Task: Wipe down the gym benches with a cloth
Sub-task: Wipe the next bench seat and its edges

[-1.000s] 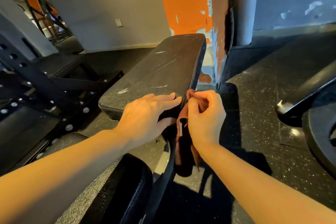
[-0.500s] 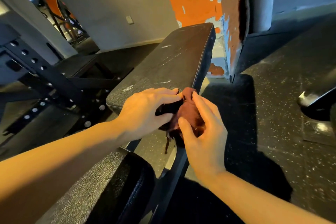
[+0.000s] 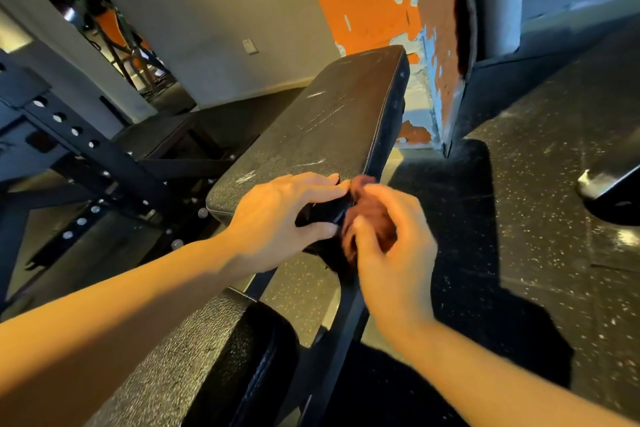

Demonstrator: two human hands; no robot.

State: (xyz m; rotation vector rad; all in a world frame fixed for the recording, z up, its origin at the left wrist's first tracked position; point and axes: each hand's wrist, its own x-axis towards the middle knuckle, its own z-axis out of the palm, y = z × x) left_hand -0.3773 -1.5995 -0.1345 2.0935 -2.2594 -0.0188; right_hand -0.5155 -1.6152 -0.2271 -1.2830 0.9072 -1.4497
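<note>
A black padded gym bench (image 3: 325,128) with pale scuff marks runs away from me toward the wall. My left hand (image 3: 280,215) rests on the pad's near right corner, fingers over the top and thumb under the edge. A dark red-brown cloth (image 3: 370,215) is bunched against the pad's right side at that corner. My right hand (image 3: 391,253) grips the cloth with curled fingers, its motion blurred. Part of the cloth hangs down behind my right hand, hidden in shadow.
The bench's seat pad (image 3: 194,367) lies below my arms. A black steel rack with bolt holes (image 3: 79,146) stands at the left. A peeling orange pillar (image 3: 433,45) rises past the bench's far end. Speckled rubber floor (image 3: 540,218) spreads right, with a metal bar end (image 3: 602,180).
The hanging cloth was gathered up into a bunch at the pad's corner. My right hand moved from pinching its top edge to gripping the bunch. My left hand stayed on the corner.
</note>
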